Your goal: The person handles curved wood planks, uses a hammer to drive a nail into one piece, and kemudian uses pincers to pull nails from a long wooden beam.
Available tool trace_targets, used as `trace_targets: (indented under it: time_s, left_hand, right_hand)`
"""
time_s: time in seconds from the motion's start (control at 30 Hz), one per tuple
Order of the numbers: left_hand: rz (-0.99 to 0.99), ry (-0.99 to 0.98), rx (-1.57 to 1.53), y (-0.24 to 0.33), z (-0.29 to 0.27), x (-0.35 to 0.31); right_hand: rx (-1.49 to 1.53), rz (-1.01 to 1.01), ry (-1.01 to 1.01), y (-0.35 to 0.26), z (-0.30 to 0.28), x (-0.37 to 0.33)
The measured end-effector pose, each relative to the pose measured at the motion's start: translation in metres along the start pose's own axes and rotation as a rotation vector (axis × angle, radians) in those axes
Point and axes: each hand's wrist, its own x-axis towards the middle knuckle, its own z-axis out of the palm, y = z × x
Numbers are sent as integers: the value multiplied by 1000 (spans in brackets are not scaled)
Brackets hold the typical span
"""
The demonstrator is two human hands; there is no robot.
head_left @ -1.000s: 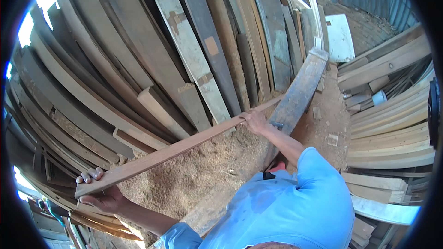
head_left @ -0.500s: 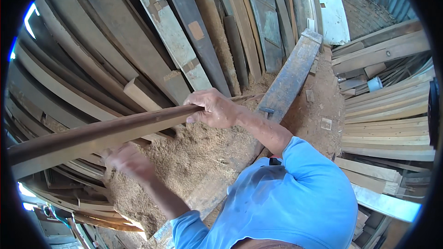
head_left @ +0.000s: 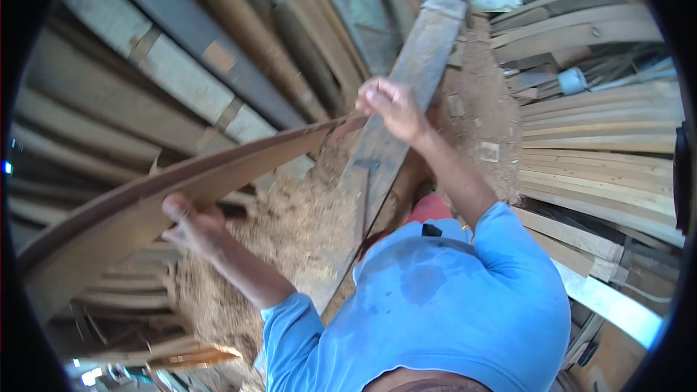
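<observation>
A long brown plank [head_left: 218, 174] with a darker top edge runs from the left rim toward the middle, its far end over a worn blue-grey bench board [head_left: 406, 72]. My left hand [head_left: 196, 226] is at the plank's lower edge, thumb on its pale face and fingers curled beneath. Just beyond the plank's far end, above the bench board, my right hand [head_left: 392, 105] is raised with fingers curled in; it is off the plank and I see nothing in it. A small dark metal piece [head_left: 367, 164] sits on the bench board.
Wood shavings [head_left: 290, 218] are heaped between plank and bench board. Many boards [head_left: 254, 51] lean along the far left. Stacked timber [head_left: 595, 131] lies at the right, with a light-blue pipe piece [head_left: 572, 81] near it. Wood scraps [head_left: 489, 152] lie on the floor.
My right hand has let go of the plank and moved up and right. My left hand has come up against the plank's lower edge. The view has shifted and blurred.
</observation>
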Motion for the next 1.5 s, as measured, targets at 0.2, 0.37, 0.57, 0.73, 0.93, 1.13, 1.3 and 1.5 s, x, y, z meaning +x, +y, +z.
trace_targets:
  time_s: [0.2,0.37,0.57,0.73,0.93,1.13,1.3,1.5]
  left_hand:
    - [101,123,103,-21,71,22]
    - [175,30,50,-33,150,28]
    - [233,-51,188,-34,237,26]
    - [149,-344,46,-72,298,-7]
    - [11,-373,82,-168,309,-42]
    - [-42,-345,151,-240,346,-36]
    - [31,-302,208,-241,400,-22]
    - [-69,-460,67,-279,444,1]
  right_hand:
    - [-321,305,-64,56,-92,-42]
    - [-609,247,-258,46,-133,-55]
    - [-737,208,-131,11,-165,-53]
    - [-797,246,33,-16,-214,-69]
    - [-784,351,211,-15,-261,-79]
    - [-838,383,236,-5,-284,-30]
    - [-938,361,206,4,-302,30]
    - [-894,379,294,27,-326,41]
